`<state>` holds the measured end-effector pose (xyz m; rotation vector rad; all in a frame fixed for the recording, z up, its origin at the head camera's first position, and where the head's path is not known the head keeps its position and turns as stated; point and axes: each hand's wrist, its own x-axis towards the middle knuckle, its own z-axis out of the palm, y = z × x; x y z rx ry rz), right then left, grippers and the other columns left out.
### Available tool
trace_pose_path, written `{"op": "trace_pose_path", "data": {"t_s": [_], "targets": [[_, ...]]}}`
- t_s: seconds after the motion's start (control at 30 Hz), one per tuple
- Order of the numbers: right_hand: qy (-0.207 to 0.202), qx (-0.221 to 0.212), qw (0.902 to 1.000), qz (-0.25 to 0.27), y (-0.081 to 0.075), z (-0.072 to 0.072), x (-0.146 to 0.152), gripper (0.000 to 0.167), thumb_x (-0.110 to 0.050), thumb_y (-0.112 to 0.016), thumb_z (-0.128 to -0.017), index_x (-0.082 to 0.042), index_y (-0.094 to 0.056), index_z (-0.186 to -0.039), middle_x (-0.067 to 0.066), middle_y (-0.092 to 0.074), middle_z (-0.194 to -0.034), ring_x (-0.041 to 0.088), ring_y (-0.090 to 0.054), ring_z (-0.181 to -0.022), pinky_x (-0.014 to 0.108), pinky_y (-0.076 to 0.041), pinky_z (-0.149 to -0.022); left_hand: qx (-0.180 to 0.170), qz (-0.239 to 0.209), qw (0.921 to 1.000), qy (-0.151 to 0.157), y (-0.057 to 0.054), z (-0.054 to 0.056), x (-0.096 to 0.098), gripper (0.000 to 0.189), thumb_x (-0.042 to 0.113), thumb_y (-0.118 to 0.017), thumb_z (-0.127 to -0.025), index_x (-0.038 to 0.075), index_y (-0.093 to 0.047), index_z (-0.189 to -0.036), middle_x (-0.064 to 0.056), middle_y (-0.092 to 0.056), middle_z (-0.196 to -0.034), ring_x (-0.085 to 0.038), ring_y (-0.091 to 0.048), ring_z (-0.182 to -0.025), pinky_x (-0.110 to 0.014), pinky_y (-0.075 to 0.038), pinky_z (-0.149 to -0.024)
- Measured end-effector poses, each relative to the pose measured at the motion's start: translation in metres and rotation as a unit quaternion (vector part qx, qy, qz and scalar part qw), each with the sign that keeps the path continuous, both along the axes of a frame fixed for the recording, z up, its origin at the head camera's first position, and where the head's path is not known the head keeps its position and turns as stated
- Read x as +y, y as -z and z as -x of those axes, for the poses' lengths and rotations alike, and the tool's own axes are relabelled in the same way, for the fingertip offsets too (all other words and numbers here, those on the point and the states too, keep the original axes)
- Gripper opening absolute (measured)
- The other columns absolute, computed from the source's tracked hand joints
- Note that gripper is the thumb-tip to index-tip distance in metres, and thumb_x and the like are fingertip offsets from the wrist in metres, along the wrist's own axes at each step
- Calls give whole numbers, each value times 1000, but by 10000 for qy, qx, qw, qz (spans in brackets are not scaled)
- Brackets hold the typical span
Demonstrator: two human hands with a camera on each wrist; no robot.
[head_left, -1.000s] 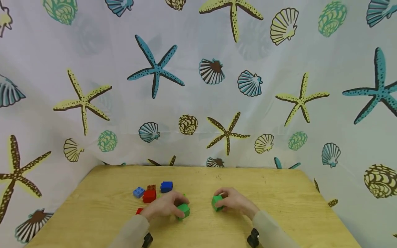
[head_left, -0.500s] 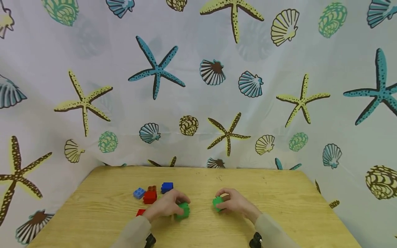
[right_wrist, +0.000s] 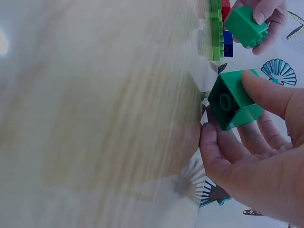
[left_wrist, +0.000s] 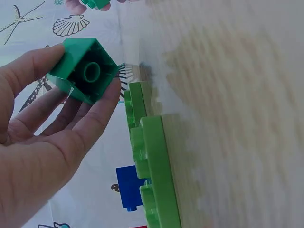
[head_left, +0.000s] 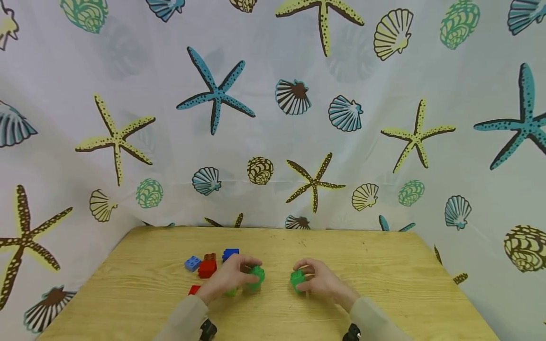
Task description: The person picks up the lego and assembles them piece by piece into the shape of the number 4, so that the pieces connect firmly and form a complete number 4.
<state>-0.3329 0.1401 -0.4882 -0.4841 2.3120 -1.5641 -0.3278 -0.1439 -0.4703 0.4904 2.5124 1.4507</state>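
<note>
My left hand (head_left: pixel 232 273) pinches a green toy building brick (head_left: pixel 257 278) between thumb and fingers, close over the table. In the left wrist view its hollow underside with a round tube faces the camera. My right hand (head_left: pixel 324 280) holds a similar green building brick (head_left: pixel 296 280) between thumb and fingertips, studs toward the top in the head view. Its open underside shows in the right wrist view. A gap separates the two bricks. A light green brick (left_wrist: pixel 160 171) stands on the table near my left hand, partly hidden by it in the head view.
Left of my left hand lie a light blue brick (head_left: pixel 193 263), a red brick (head_left: pixel 207 269), a brownish-red one (head_left: pixel 210 256), and a smaller red one (head_left: pixel 194 289). Behind the hand is a blue brick (head_left: pixel 230 254). A shell-patterned cloth (head_left: pixel 273 142) surrounds the wooden table (head_left: pixel 367 255).
Both green bricks have turned in the fingers. My left hand has moved slightly up and right, uncovering part of the light green brick. The right hand has stayed nearly in place.
</note>
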Motion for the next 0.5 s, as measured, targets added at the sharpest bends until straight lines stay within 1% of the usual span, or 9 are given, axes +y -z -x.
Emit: {"op": "trace_pose_path", "data": {"t_s": [0.1,0.2,0.33,0.43,0.5], "targets": [[-68,-129,9998,-141,-1,-1,-2,48,-2,-77,-82,-4,-59,-126,15,-62,-130,32,-59,-119,43,-51,-94,-97,-192,9996,-199,2,-1,2,44,14,-75,-86,1,-63,-127,-11,-65,-121,-23,-63,-104,-37,-56,-85],[-103,-227,9992,-316,-1,-2,-3,48,-5,-78,-81,-6,-62,-126,15,-61,-133,35,-54,-127,49,-46,-102,-198,-365,9983,-406,4,-1,5,46,16,-74,-88,0,-62,-129,-11,-64,-122,-22,-63,-104,-36,-56,-83],[-107,-229,9990,-377,0,-1,-5,45,-7,-79,-81,-7,-65,-124,14,-63,-132,34,-55,-127,50,-45,-104,-289,-571,9955,-705,5,1,9,45,16,-72,-90,3,-61,-131,-12,-62,-128,-23,-62,-106,-38,-57,-85],[-121,-192,9989,-417,1,-1,-6,45,-8,-79,-81,-9,-66,-124,12,-64,-131,32,-56,-125,49,-46,-103,-318,-782,9930,-826,5,1,10,42,15,-71,-90,6,-62,-130,-15,-60,-131,-25,-62,-109,-37,-57,-86],[-183,-181,9988,-414,2,0,-5,45,-7,-79,-81,-9,-66,-124,11,-64,-130,30,-58,-124,48,-47,-102,-326,-935,9915,-843,5,0,12,40,14,-72,-90,7,-63,-128,-16,-59,-133,-25,-62,-109,-36,-57,-85]]}}
